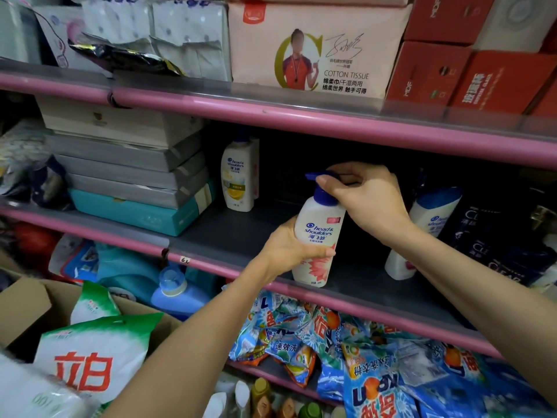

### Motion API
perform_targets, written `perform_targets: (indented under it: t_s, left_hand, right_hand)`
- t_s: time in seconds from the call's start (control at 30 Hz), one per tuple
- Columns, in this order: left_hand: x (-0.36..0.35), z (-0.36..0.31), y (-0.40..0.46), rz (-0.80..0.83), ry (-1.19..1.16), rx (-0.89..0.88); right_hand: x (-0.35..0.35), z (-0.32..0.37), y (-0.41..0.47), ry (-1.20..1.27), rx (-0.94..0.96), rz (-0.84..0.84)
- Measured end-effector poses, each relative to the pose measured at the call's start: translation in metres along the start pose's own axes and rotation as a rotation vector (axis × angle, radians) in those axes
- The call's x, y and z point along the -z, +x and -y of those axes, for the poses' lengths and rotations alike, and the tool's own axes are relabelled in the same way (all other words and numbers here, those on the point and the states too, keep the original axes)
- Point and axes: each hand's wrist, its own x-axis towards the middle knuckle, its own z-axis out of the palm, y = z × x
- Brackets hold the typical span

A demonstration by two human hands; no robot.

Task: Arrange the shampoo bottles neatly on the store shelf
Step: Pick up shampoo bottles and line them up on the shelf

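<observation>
A white Head & Shoulders pump bottle [318, 233] with a blue pump and a pink flower label stands near the front edge of the middle shelf [229, 236]. My left hand [289, 245] grips its body from the left. My right hand [361, 194] holds the blue pump head from above. Another white shampoo bottle [238, 176] with a lemon label stands upright at the back left. A third white bottle [422, 233] with a blue cap leans to the right beside dark Clear bottles [494, 248].
Stacked grey and teal boxes [135, 176] fill the shelf's left part. Pink shelf rails [301, 116] run above and below. Tissue packs [313, 49] and red boxes [470, 70] sit on the top shelf. Detergent bags [346, 342] and a cardboard carton [33, 300] lie below.
</observation>
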Motion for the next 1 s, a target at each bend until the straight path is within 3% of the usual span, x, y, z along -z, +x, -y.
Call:
perform_targets:
  t_s: [0.23, 0.4, 0.53, 0.6, 0.73, 1.0]
  left_hand:
    - [0.0, 0.001, 0.001, 0.002, 0.012, 0.0]
    - [-0.001, -0.001, 0.0, 0.001, 0.002, 0.029]
    - [-0.021, 0.005, -0.01, -0.214, 0.12, 0.037]
    - [-0.034, 0.015, -0.014, -0.386, 0.235, -0.004]
    - [-0.044, 0.019, -0.018, -0.583, 0.294, -0.022]
    - [0.045, 0.039, 0.011, -0.699, 0.262, -0.039]
  right_hand:
    - [-0.003, 0.001, -0.004, 0.004, 0.009, -0.054]
    - [0.004, -0.01, 0.0, 0.066, -0.063, 0.094]
    - [-0.011, -0.029, -0.01, -0.012, -0.199, 0.224]
    - [-0.028, -0.03, -0.011, -0.026, -0.207, 0.188]
    - [-0.048, -0.02, -0.013, -0.057, -0.131, 0.132]
    - [-0.126, -0.004, 0.018, 0.099, -0.089, 0.234]
